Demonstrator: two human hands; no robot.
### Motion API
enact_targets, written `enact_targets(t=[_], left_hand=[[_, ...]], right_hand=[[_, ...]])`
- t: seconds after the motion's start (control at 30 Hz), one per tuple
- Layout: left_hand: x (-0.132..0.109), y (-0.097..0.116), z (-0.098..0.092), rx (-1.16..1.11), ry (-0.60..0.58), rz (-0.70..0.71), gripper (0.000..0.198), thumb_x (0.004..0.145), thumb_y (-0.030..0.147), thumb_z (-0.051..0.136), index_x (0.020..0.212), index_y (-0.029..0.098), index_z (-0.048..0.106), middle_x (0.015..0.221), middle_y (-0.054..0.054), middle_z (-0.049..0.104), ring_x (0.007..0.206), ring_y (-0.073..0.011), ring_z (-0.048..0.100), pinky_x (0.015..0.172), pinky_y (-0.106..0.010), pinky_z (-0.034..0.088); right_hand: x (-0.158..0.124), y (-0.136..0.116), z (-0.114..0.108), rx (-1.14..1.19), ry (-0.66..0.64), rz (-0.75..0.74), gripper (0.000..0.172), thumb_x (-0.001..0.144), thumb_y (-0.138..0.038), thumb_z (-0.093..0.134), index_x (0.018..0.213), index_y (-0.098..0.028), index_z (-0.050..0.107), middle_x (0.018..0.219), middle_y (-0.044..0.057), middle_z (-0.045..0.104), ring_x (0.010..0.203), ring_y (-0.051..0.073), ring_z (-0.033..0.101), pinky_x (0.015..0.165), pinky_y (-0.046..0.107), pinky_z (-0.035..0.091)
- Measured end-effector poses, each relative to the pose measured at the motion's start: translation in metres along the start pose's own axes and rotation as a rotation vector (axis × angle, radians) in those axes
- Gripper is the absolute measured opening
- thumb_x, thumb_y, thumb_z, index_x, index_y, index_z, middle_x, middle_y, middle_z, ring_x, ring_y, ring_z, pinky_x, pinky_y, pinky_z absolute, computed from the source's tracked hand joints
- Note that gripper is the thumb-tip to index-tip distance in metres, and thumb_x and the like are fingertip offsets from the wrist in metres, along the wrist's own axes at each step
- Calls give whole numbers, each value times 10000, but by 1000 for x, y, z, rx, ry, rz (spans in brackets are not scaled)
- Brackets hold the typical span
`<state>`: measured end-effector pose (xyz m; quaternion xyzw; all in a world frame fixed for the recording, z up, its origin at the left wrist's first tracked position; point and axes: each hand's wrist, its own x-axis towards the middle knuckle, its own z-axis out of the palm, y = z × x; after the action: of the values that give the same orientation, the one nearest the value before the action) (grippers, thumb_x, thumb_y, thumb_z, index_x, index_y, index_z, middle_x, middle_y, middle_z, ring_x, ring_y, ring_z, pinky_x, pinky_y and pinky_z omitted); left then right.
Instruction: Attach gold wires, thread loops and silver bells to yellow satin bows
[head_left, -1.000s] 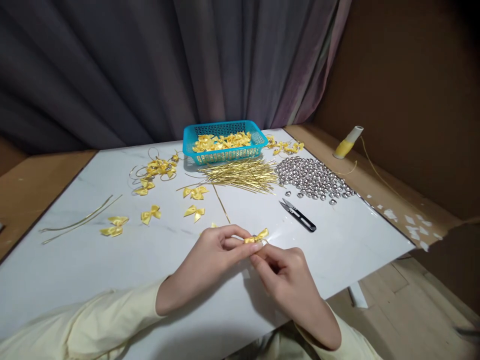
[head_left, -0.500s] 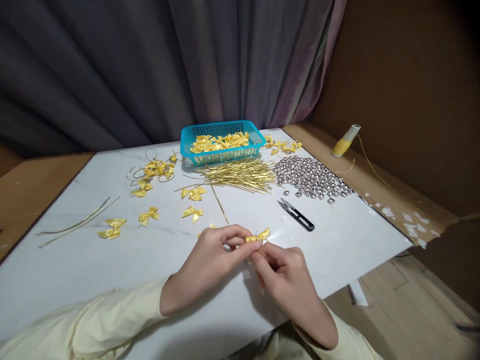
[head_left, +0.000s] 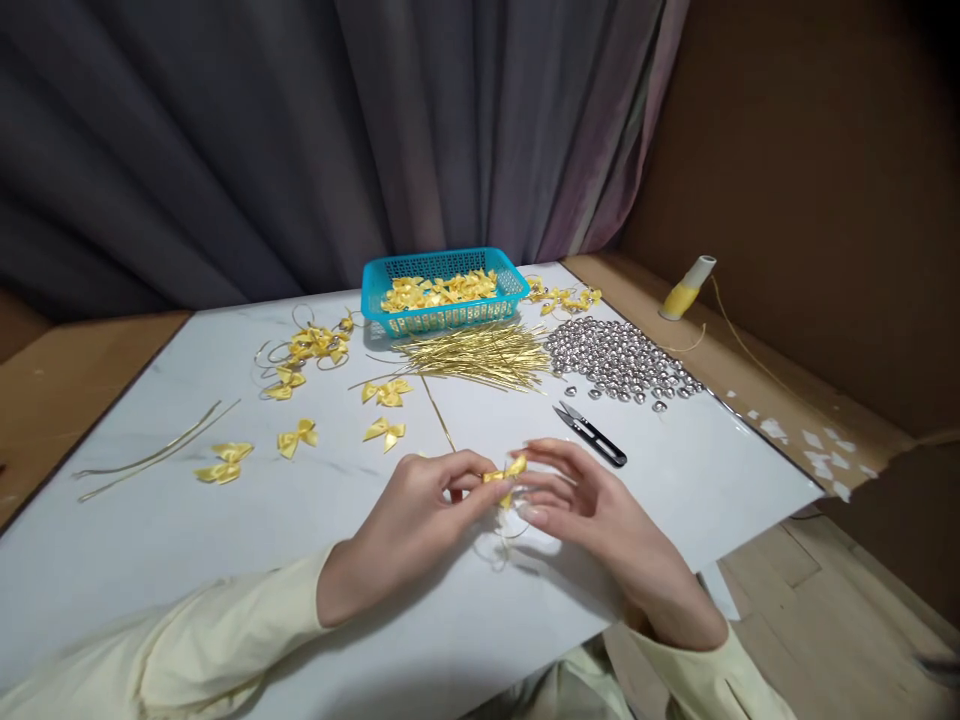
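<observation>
Between the thumb and fingers of my left hand (head_left: 431,505) is pinched a yellow ribbon bow (head_left: 514,469), above the near part of the table. A thin loop of cord (head_left: 517,530) hangs below the bow. My right hand (head_left: 592,505) is beside it, thumb and fingers apart and curved around the bow's right side; whether a fingertip touches the bow I cannot tell. Black thread snips (head_left: 600,440) lie just beyond my right hand. Past my left hand, loose yellow bows (head_left: 385,432) lie on the white table, and a gold tie (head_left: 438,412) runs toward my fingers.
A blue basket (head_left: 444,325) of yellow bows stands at the back. Before it lie a heap of gold ties (head_left: 476,357) and a pile of silver beads (head_left: 622,360). Bows with cords (head_left: 319,343) are bunched at left. A yellow thread spool (head_left: 681,298) stands on the right ledge.
My right hand has let go near the bow, opened its fingers and moved slightly right. The cord loop now shows below the bow, which my left hand still pinches.
</observation>
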<state>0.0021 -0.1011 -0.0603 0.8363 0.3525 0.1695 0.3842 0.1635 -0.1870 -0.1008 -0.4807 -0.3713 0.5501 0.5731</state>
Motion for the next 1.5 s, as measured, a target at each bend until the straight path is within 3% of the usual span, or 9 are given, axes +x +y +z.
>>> enact_targets(t=[0.2, 0.33, 0.53, 0.67, 0.77, 0.93, 1.17, 1.33, 1.5], left_hand=[[-4, 1, 1, 38, 18, 86, 144, 822, 267, 553, 769, 166, 641, 593, 54, 629, 509, -71, 510, 500, -165, 371], [-6, 0, 1, 81, 28, 106, 141, 832, 261, 545, 775, 169, 635, 609, 55, 635, 515, -70, 527, 501, -165, 374], [-6, -7, 2, 240, 89, 233, 129, 853, 238, 520, 802, 168, 615, 669, 41, 652, 559, -85, 570, 543, -188, 387], [-7, -12, 5, 422, 49, 311, 183, 889, 241, 452, 819, 161, 601, 700, 4, 654, 601, -131, 588, 571, -239, 395], [-8, -16, 9, 501, 11, 386, 244, 915, 237, 392, 789, 152, 582, 667, -15, 631, 591, -150, 581, 570, -265, 395], [-8, -19, 12, 541, 28, 552, 262, 919, 205, 375, 777, 141, 586, 625, -22, 607, 557, -153, 564, 537, -271, 379], [-7, -11, 5, 230, -31, 315, 155, 868, 246, 497, 812, 164, 616, 656, 18, 649, 546, -88, 557, 538, -200, 393], [-2, -2, -2, 39, -27, 94, 125, 813, 228, 560, 743, 163, 641, 587, 40, 644, 510, -70, 540, 487, -160, 384], [0, -1, -4, -47, -28, 26, 150, 806, 264, 564, 738, 154, 639, 582, 21, 658, 535, -97, 574, 506, -179, 412]], right_hand=[[7, 10, -2, 228, -115, 171, 422, 613, -203, 770, 989, -199, 580, 949, 18, 583, 579, 48, 528, 546, 196, 440], [7, 9, -9, 199, -172, 184, 381, 611, -236, 773, 951, -182, 607, 842, 3, 582, 574, 58, 522, 557, 205, 415], [-5, -4, -8, -266, -52, 93, 196, 741, -341, 657, 759, -148, 624, 567, -35, 507, 530, 80, 434, 508, 208, 319], [-18, -17, -1, -479, -69, 3, 291, 840, -343, 529, 619, -157, 561, 510, -34, 482, 504, 83, 414, 504, 218, 294], [-16, -18, 5, -384, -66, -34, 352, 854, -364, 511, 568, -158, 522, 499, -37, 459, 501, 78, 394, 513, 219, 291], [-2, -10, 7, -80, 38, 29, 258, 821, -374, 573, 697, -149, 600, 462, -55, 425, 460, 58, 321, 467, 206, 237], [3, -3, -4, 66, 100, 119, 252, 795, -367, 607, 712, -129, 605, 416, -73, 363, 415, 41, 215, 422, 224, 108], [-6, -7, -9, -14, 60, 92, 264, 784, -347, 624, 642, -126, 597, 397, -85, 317, 405, 35, 203, 427, 227, 119], [-14, -10, -10, -160, -6, 106, 281, 778, -354, 621, 605, -142, 561, 425, -75, 336, 423, 49, 242, 435, 226, 157]])
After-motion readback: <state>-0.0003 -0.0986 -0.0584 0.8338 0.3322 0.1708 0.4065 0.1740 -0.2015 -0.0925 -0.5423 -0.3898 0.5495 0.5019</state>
